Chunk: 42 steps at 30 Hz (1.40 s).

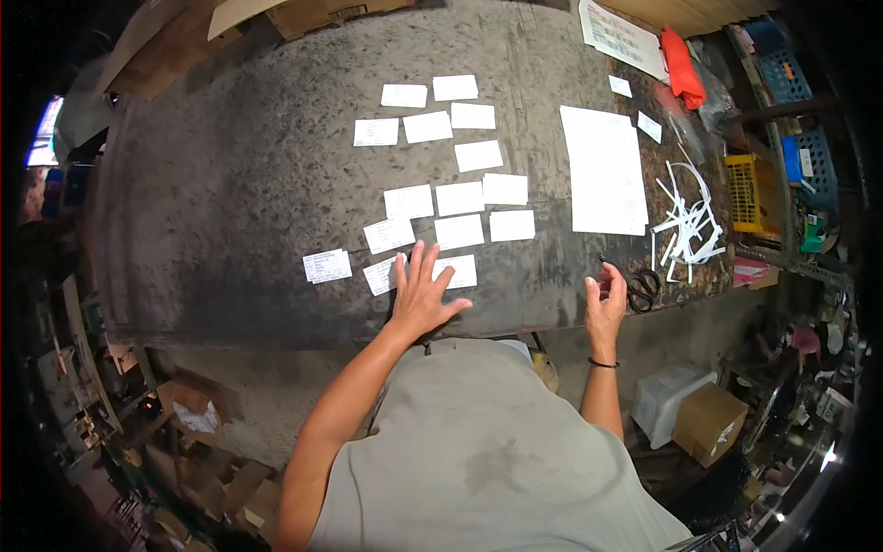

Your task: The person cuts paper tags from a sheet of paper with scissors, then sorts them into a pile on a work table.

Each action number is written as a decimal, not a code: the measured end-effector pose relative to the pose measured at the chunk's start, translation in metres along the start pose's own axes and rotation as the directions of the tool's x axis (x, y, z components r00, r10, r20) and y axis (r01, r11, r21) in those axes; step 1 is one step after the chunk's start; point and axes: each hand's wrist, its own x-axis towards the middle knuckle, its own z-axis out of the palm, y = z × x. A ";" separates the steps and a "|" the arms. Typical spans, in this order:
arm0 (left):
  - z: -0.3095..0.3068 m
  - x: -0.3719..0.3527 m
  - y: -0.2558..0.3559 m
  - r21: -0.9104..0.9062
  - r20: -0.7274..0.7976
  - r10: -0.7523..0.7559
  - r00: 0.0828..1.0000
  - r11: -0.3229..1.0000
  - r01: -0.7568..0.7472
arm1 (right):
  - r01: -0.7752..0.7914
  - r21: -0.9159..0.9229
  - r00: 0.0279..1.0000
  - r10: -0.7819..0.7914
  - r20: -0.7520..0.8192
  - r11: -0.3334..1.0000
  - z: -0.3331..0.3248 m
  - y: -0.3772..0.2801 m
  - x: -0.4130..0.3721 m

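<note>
My left hand (425, 293) lies spread over the front row of small white paper slips, its fingers apart. Beneath its fingers are a printed slip (378, 277) and a blank-looking slip (464, 270), both partly covered. Near the table's front edge, my right hand (604, 302) is held up with curled fingers. A small dark tip (602, 258) shows at those fingertips; I cannot tell what it belongs to. Black-handled scissors (643, 291) lie just right of this hand. More slips (459, 199) are laid out in loose rows beyond my left hand, and a printed slip stack (327, 266) sits to its left.
Large white sheets (605, 170) lie right of the slips. Thin paper strips (686, 225) are heaped at the table's right side. A red cloth-like item (681, 69) and a printed chart (625, 39) are at the back right. Cardboard boxes (322, 14) line the far edge.
</note>
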 end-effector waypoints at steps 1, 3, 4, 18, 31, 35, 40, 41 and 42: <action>0.004 0.010 -0.001 -0.002 -0.081 0.038 0.996 0.999 -0.039 | 0.013 -0.009 1.000 -0.013 -0.008 1.000 -0.001 0.003 0.003; 0.007 0.029 0.000 0.048 -0.087 0.042 0.995 0.998 -0.038 | 0.025 -0.017 1.000 -0.025 -0.016 1.000 -0.003 0.008 0.007; 0.008 0.037 0.000 0.087 -0.095 0.049 0.994 0.995 -0.040 | 0.024 -0.009 1.000 -0.024 -0.011 1.000 -0.003 0.009 0.009; -0.026 0.035 -0.056 0.128 -0.132 -0.191 0.973 0.970 0.208 | 0.009 -0.017 1.000 -0.009 0.005 1.000 0.001 0.004 0.031; -0.017 0.111 -0.041 0.107 -0.107 0.014 0.994 0.994 -0.003 | 0.006 -0.070 0.998 -0.011 -0.067 0.998 -0.005 0.010 0.023; -0.008 0.124 -0.035 0.149 -0.005 0.060 0.998 0.987 -0.059 | -0.077 -0.011 0.995 0.076 -0.068 0.997 -0.006 0.003 0.021; -0.002 0.151 -0.011 0.075 -0.080 0.200 0.977 0.978 -0.194 | -0.042 -0.055 0.996 0.037 -0.084 0.998 -0.012 0.011 0.022; 0.002 0.158 -0.005 0.072 -0.094 0.214 0.972 0.976 -0.208 | -0.063 -0.059 0.995 0.058 -0.075 0.996 -0.013 0.012 0.023; 0.004 0.164 -0.002 0.067 -0.090 0.215 0.972 0.975 -0.210 | -0.085 -0.063 0.995 0.081 -0.066 0.994 -0.013 0.012 0.023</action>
